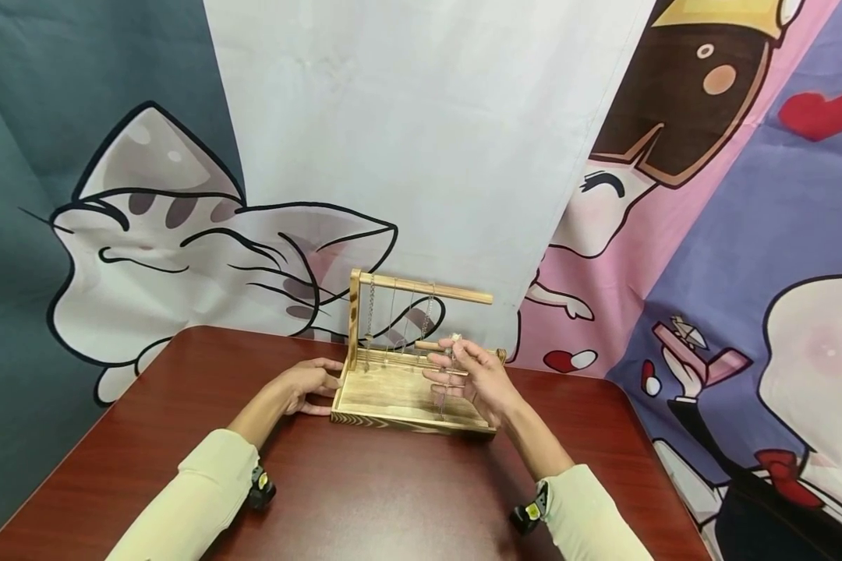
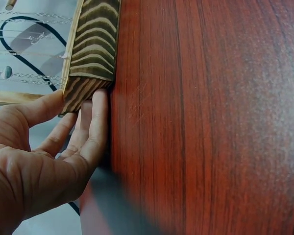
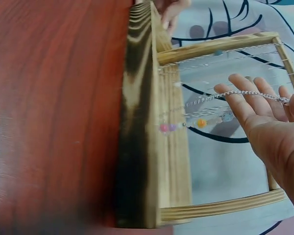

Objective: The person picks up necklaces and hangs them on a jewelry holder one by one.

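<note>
A wooden jewelry stand (image 1: 386, 393), with a shallow tray base and an upright bar frame, stands on the table. At its left end my left hand (image 1: 312, 386) grips the base, thumb and fingers around the corner in the left wrist view. Over the tray's right part, my right hand (image 1: 482, 379) pinches a thin silver chain (image 3: 208, 99) near its end, the other fingers spread out. From that hand the chain hangs toward the tray. Several chains (image 1: 371, 308) hang from the top bar (image 1: 456, 291). Colored beads (image 3: 202, 123) show behind the held chain in the right wrist view.
The reddish-brown table (image 1: 365, 491) extends in front of the stand and to both sides. Just behind the table hangs a cloth backdrop (image 1: 421, 140) with cartoon figures. A shorter wooden bar (image 1: 428, 345) sits lower on the stand, partly behind my right hand.
</note>
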Demonstrator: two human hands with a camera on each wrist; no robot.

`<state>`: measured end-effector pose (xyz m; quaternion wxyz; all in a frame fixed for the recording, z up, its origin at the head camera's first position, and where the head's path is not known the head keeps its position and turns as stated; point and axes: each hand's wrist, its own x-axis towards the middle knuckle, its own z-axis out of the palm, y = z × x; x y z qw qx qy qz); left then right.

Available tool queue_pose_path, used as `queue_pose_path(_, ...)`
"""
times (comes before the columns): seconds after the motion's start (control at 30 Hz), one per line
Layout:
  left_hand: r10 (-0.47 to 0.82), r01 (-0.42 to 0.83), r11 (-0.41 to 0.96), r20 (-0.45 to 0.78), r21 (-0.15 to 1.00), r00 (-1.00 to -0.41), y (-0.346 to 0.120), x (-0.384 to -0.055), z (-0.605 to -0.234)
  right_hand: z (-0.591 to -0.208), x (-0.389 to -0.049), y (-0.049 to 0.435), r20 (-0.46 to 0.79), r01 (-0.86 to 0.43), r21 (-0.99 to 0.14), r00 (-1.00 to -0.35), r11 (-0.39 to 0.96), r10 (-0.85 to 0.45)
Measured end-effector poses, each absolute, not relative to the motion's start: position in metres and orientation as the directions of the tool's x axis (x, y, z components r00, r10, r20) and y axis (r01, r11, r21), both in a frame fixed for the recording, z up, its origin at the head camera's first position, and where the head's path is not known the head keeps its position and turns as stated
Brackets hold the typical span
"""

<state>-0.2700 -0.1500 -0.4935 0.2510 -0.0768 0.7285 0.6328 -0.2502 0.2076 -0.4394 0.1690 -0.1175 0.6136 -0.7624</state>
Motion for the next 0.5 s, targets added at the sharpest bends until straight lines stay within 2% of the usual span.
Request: queue_pose_path(0.5, 0.211, -0.428, 0.185, -0.461, 0.885, -0.862, -0.149, -0.272, -0.495, -0.384, -0.255, 0.213, 0.034, 0.032, -0.985, -0.925, -0.167, -0.38)
